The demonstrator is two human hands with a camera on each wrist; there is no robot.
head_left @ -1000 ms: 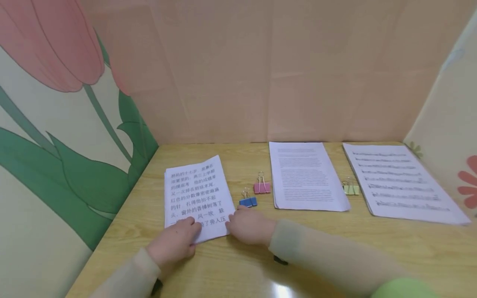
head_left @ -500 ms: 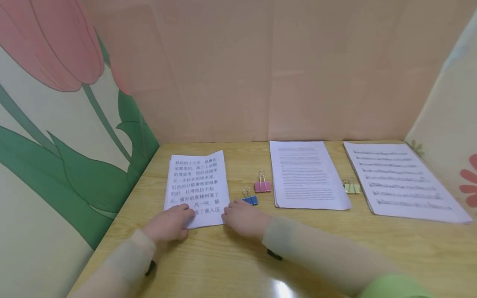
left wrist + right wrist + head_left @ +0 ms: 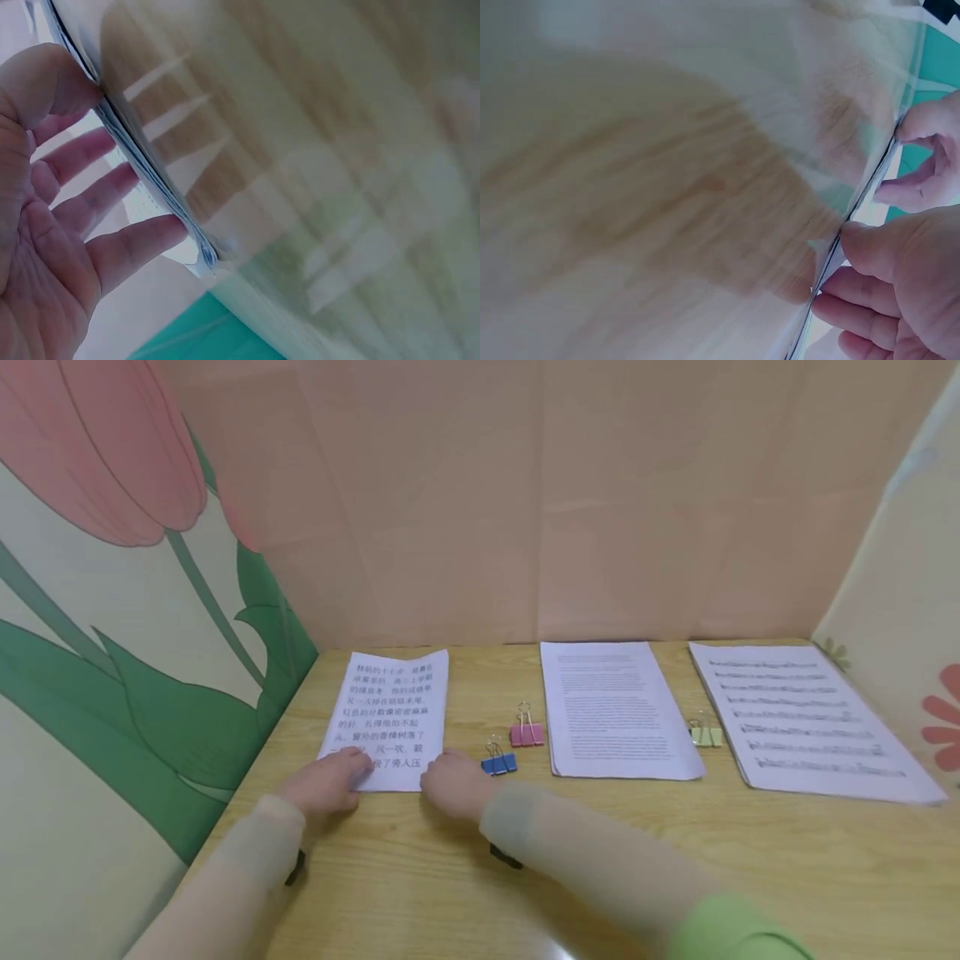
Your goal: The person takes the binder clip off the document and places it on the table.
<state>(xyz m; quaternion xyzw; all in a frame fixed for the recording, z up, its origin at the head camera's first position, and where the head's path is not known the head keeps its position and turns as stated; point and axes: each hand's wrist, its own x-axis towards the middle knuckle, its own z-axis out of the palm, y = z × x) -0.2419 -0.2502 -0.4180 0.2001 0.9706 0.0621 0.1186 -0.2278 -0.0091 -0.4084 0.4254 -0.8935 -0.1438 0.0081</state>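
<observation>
A stack of paper (image 3: 388,714) printed with large Chinese characters lies on the left of the table. My left hand (image 3: 324,783) grips its near left corner, fingers over the top sheet. At the near right corner, my right hand (image 3: 459,785) holds the stack's edge. In the left wrist view, the left hand (image 3: 56,202) has its thumb and fingertips against the layered paper edge (image 3: 157,176). The right wrist view shows the right hand (image 3: 911,277) with thumb and fingers at that same edge. Just right of the right hand lies a blue binder clip (image 3: 499,764).
Behind the blue clip sits a pink binder clip (image 3: 527,734). Further right are a stack of text pages (image 3: 618,718), a yellow-green binder clip (image 3: 707,737) and a stack of sheet music (image 3: 813,722). Walls bound the wooden table (image 3: 420,877) at the back and sides.
Both hands have moved the Chinese-text stack away from me and slightly left, toward the back wall. Its tilt has changed. The clips and other stacks stay put.
</observation>
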